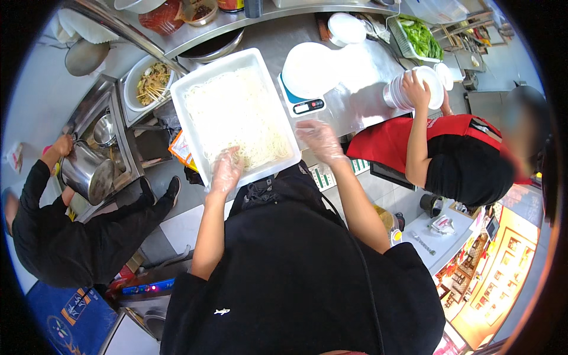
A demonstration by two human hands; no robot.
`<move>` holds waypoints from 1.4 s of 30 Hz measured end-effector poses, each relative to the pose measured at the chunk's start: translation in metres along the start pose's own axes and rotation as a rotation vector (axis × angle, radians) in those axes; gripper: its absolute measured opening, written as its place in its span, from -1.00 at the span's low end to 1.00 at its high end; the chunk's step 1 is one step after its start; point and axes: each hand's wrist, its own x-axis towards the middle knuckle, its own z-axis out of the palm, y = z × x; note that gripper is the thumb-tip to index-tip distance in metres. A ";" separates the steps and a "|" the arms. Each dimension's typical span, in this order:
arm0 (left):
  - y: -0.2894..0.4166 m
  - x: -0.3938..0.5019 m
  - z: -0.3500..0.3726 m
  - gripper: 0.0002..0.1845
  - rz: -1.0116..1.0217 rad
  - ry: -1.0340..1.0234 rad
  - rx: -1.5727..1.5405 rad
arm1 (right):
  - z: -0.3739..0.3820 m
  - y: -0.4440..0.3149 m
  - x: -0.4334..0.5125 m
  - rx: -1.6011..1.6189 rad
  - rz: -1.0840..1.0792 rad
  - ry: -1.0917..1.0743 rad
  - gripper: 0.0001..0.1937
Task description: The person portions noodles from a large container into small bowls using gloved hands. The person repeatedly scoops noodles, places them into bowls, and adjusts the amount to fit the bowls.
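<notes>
A white plastic tray [186, 128] of thin pale noodles [239, 120] lies before me, its middle washed out by glare. My left hand [226, 171], in a clear plastic glove, reaches over the near rim with its fingers at the noodles; whether they grip any is not clear. My right hand [321, 142], gloved likewise, hovers just right of the tray with loosely curled fingers and nothing visible in it. Beyond it stands a digital kitchen scale [309, 106], bearing a round white container [308, 71] whose details are lost in the brightness.
At right, a co-worker in a red apron [381, 142] holds stacked plastic tubs [399, 93] over the steel counter [355, 106]. Another person at left tilts a metal pot [88, 173] by a sink. A bowl of skewers [151, 84] and a basket of greens [417, 40] stand farther back.
</notes>
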 end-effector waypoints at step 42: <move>0.238 0.216 -0.019 -0.59 -0.293 0.114 -0.417 | -0.168 -0.076 0.187 -0.491 -0.049 0.015 -0.50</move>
